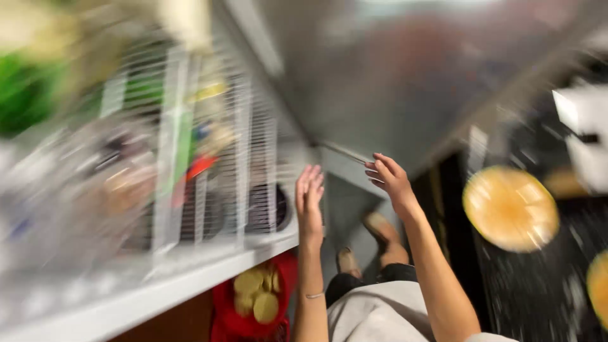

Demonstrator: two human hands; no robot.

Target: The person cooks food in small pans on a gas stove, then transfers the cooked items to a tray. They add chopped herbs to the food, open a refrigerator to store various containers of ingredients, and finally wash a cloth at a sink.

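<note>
A: What is seen of the left hand (pixel 310 193)?

B: It is raised flat against the end of a white wire shelf (pixel 209 183), at the shelf's right edge. The fingers (pixel 311 177) are held straight and close together; nothing is clamped in them.

A: And the right hand (pixel 387 177)?

B: It is laid on the lower edge of a large grey metal door (pixel 392 82), near a thin rod (pixel 345 152) running along that edge. The fingers are curled on the edge, slightly apart. Whether the rod itself is gripped cannot be told, as the view is blurred.

A: What is found around them?

B: Blurred packages are stacked on the shelf. A red basket (pixel 278 297) of round yellow pieces is set below the shelf's front edge. Round orange discs (pixel 510 208) are seen at the right, over a dark floor (pixel 538 291).
</note>
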